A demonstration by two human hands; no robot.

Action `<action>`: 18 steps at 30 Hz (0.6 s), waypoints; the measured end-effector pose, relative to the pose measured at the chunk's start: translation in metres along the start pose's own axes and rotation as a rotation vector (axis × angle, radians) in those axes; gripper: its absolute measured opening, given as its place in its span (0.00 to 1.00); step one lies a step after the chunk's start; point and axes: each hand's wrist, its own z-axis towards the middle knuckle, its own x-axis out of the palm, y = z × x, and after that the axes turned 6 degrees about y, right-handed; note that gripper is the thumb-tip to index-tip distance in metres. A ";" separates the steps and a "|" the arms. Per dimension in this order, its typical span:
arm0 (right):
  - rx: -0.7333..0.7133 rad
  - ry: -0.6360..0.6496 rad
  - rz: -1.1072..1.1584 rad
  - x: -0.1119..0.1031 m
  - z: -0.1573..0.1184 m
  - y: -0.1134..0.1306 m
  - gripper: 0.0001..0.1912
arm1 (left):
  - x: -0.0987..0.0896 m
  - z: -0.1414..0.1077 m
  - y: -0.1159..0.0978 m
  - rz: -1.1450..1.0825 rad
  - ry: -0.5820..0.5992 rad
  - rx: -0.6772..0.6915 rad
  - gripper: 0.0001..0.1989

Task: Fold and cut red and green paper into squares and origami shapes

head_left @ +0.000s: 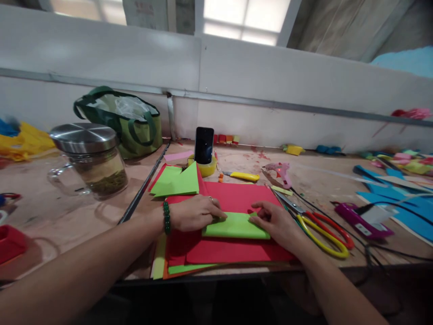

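Observation:
A folded sheet of light green paper lies across a stack of red paper at the table's front edge. My left hand, with a green bead bracelet on its wrist, presses its closed fingers on the green sheet's upper left part. At the sheet's right end, my right hand grips it by the edge, its index finger lifted a little apart. Some of the right fingers are hidden. Cut green paper pieces lie just beyond my left hand. Scissors with yellow and red handles rest beside my right wrist.
A phone stands against a yellow tape roll. Behind the stack are a yellow utility knife and a pink glue gun. A lidded glass mug and green bag stand left; a purple power strip with cords lies right.

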 end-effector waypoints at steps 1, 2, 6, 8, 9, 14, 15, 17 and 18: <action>-0.003 0.020 -0.008 -0.001 0.001 -0.001 0.17 | -0.002 -0.002 -0.005 0.014 0.010 -0.002 0.19; -0.007 0.053 -0.030 -0.003 0.001 -0.001 0.17 | -0.003 -0.004 -0.011 0.045 0.016 -0.013 0.21; -0.103 0.158 -0.261 -0.013 0.004 0.009 0.20 | -0.001 -0.012 -0.030 0.167 0.027 -0.066 0.30; -0.252 0.208 -0.383 -0.017 0.005 0.021 0.17 | 0.001 -0.015 -0.034 0.145 0.035 -0.077 0.31; -0.332 0.267 -0.423 -0.017 0.004 0.027 0.17 | 0.001 -0.015 -0.035 0.127 0.040 -0.081 0.31; -0.515 0.565 -0.500 -0.005 -0.003 0.056 0.30 | 0.000 -0.018 -0.036 0.105 0.070 -0.094 0.31; -0.527 0.578 -0.508 -0.001 -0.006 0.059 0.31 | -0.001 -0.018 -0.036 0.108 0.080 -0.094 0.30; -0.547 0.595 -0.516 0.004 -0.010 0.061 0.29 | -0.002 -0.019 -0.036 0.111 0.095 -0.091 0.30; -0.557 0.604 -0.515 0.005 -0.013 0.061 0.27 | -0.002 -0.019 -0.036 0.110 0.101 -0.085 0.30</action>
